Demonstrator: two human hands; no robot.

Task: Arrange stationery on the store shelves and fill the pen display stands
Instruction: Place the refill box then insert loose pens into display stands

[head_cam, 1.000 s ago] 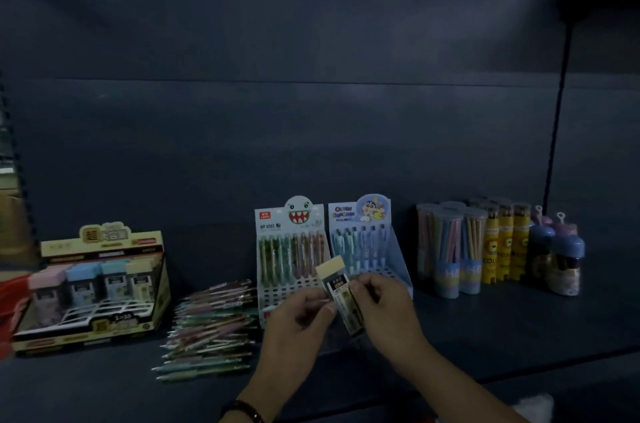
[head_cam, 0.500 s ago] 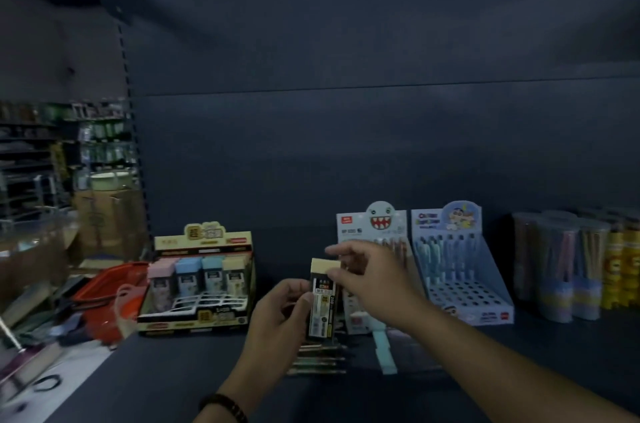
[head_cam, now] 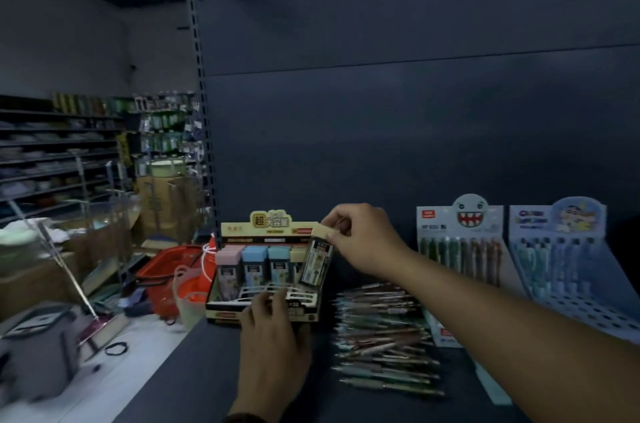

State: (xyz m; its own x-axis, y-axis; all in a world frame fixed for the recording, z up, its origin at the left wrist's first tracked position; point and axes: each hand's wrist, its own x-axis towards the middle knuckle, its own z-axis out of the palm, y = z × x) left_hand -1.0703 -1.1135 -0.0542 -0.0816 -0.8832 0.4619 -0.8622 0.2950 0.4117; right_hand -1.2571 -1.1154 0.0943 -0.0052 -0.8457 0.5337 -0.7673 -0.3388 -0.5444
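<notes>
Since half a second ago both hands have come apart: the right hand (head_cam: 363,242) now carries the small case (head_cam: 317,259) alone to the display box (head_cam: 221,313), and the left hand (head_cam: 273,343) has gone down to the front edge of this box, where its fingers lie loosely and hold nothing. The right grip is narrow and pinches the cream cap of the case between thumb and fingertips. The case hangs upright over the right end of the box, beside the row of pastel-capped cases. It looks light and stiff, a smooth plastic that can slip, so I judge that the cap or the two flat sides are the good places to hold. On the header card of the box I read "超" and "大容量"; the print on the case is too blurred. Right of the box lie loose pens (head_cam: 381,336), and further right stands a pen stand (head_cam: 460,249) with a shark face.
</notes>
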